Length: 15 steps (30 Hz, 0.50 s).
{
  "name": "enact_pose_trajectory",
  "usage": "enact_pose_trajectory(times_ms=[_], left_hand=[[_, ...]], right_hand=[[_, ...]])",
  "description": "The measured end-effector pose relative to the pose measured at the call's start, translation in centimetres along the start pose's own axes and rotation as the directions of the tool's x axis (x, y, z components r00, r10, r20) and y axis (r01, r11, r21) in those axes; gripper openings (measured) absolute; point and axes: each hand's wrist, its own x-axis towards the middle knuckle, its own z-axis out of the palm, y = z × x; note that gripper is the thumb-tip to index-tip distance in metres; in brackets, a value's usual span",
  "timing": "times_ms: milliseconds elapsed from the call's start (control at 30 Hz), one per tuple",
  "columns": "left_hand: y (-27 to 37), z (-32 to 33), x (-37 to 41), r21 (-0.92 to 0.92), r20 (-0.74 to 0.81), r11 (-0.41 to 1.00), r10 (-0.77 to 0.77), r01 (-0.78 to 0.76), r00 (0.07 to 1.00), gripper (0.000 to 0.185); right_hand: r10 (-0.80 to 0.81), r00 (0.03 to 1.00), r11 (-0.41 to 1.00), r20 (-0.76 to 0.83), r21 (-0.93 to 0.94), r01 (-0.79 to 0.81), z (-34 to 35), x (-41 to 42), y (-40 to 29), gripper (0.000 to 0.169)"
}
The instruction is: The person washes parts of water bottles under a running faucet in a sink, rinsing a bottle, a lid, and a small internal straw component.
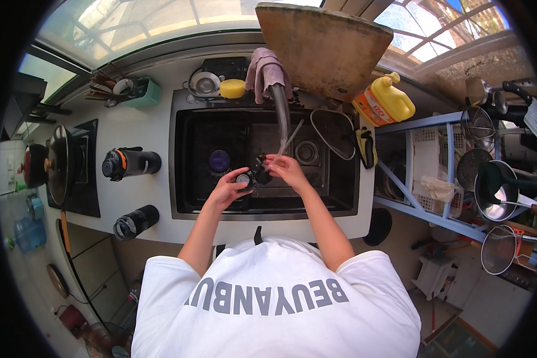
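Observation:
Over the black sink (268, 216), my left hand (226, 190) grips a small dark bottle lid (243, 180) with a pale round part facing up. My right hand (287, 171) pinches a clear straw (294, 134), which slants up and away from the fingers. A dark part with a bit of orange (262, 162) lies between the two hands; which hand bears it is hard to tell. The faucet (278, 105) stands just beyond my right hand, its spout above the basin. Left of the hands, a round purple-blue cap (219, 160) rests on the sink floor.
Two dark bottles (136, 163) (136, 222) lie on the counter at left, near a cooktop (86, 165). A yellow sponge (232, 88) and strainer (205, 84) sit behind the sink. A cloth (267, 74) drapes the faucet. At right are a yellow jug (387, 100) and a blue rack (449, 165).

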Motion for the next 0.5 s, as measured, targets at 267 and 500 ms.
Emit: enact_pose_trajectory(times_ms=[267,500], left_hand=[[-1.5,0.9,0.5,0.162,-0.096,0.987,-0.008,0.024,0.995,0.048],[-0.4,0.4,-1.4,0.426,-0.206,0.904,0.065,0.03,0.976,0.048]], right_hand=[[-0.058,0.996,0.992,-0.06,-0.119,0.051,0.4,-0.2,0.7,0.019],[-0.04,0.998,0.992,-0.053,-0.122,0.034,2.1,-0.5,1.6,0.031]])
